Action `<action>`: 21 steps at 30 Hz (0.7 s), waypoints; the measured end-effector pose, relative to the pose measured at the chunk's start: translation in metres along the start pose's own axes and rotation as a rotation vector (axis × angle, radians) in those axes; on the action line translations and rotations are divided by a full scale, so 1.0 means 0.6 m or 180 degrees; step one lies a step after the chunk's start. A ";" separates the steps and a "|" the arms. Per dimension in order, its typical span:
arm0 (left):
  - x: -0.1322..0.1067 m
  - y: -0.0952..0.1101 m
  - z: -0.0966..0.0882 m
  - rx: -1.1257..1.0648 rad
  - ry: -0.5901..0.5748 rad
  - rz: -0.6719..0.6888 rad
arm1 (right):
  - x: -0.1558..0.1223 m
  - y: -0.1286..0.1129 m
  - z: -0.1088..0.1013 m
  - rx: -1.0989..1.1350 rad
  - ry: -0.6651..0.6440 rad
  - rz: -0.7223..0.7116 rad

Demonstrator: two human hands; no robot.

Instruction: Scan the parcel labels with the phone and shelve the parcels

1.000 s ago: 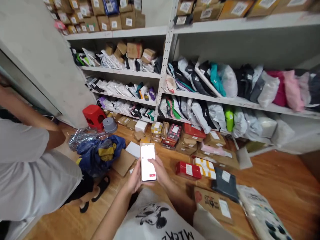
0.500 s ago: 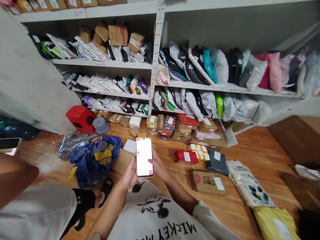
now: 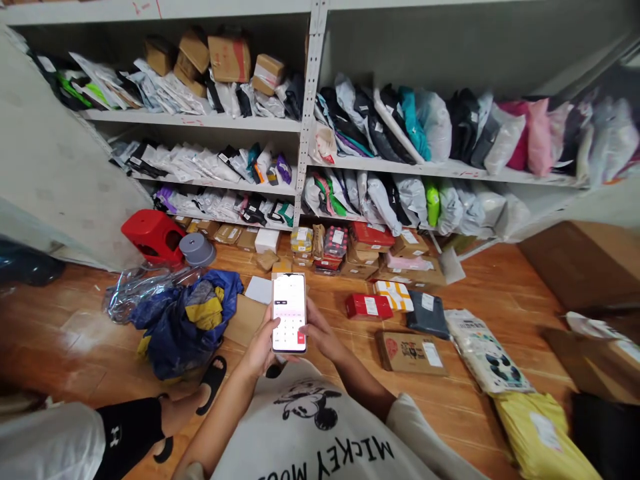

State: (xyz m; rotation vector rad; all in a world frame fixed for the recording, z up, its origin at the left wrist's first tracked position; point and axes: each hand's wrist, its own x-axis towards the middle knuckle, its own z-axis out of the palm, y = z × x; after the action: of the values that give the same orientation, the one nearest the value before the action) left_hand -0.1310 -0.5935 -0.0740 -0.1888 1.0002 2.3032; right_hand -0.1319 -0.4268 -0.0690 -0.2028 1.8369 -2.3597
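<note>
A smartphone (image 3: pixel 289 313) with a lit white screen is held upright in front of my shirt. On the screen are a number keypad and a red key at the lower right. My left hand (image 3: pixel 261 343) grips the phone's left edge, its thumb over the keypad's left side. My right hand (image 3: pixel 319 330) closes on the right edge, its thumb resting at the keypad's right side. The fingers behind the phone are mostly hidden.
Metal shelves (image 3: pixel 305 120) packed with bagged parcels stand ahead. Boxes line their foot. A red stool (image 3: pixel 154 237), blue tarp-like bundle (image 3: pixel 187 323), cardboard parcel (image 3: pixel 411 353) and yellow parcel (image 3: pixel 543 437) are on the floor. Another person's leg (image 3: pixel 175 410) is at the left.
My left thumb has moved onto the screen, and a keypad now shows more clearly there. The other person's arm and phone at the left have gone out of view.
</note>
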 end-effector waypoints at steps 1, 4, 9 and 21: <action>0.000 0.000 -0.002 -0.0032 -0.0072 -0.0015 | 0.000 -0.001 0.000 0.0004 0.0002 -0.0021; 0.000 0.003 -0.010 -0.0165 -0.0418 -0.0065 | -0.002 0.000 0.001 0.0002 0.0054 -0.0069; 0.000 0.001 -0.018 -0.0360 -0.0623 -0.0025 | 0.000 0.010 0.004 -0.0031 0.0249 -0.0015; 0.001 -0.011 -0.021 -0.0441 -0.0563 -0.0043 | -0.003 0.009 0.004 -0.0106 0.0327 0.0007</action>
State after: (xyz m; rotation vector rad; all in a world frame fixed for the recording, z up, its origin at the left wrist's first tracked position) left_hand -0.1293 -0.5985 -0.0871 -0.0462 0.7499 2.3318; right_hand -0.1294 -0.4298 -0.0735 -0.0846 1.9214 -2.3812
